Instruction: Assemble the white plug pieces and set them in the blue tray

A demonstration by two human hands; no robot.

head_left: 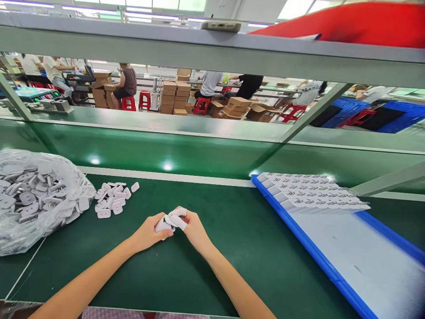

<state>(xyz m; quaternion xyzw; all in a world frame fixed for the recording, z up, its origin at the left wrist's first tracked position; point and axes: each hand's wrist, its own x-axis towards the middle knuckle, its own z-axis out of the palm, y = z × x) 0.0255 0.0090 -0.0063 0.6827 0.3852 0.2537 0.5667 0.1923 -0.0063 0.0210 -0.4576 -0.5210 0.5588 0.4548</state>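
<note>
Above the green tabletop, my left hand (150, 232) is closed around a white plastic housing (162, 225), its thumb lying along the near side. My right hand (191, 223) wears white finger covers on its thumb and index finger. Those two fingertips pinch together against the top right of the housing; whatever is between them is hidden. Left of my hands lies a loose pile of small white plastic plates (111, 201) with rounded corners. Beyond that pile, a clear plastic bag (76, 186) is full of similar plates.
On the right, a blue-rimmed tray (299, 235) holds rows of white housings (308, 190) at its far end. A metal shelf beam (166, 42) crosses overhead, with slanted struts. Behind the bench are seated people, red stools (144, 100) and stacked cardboard boxes (174, 95).
</note>
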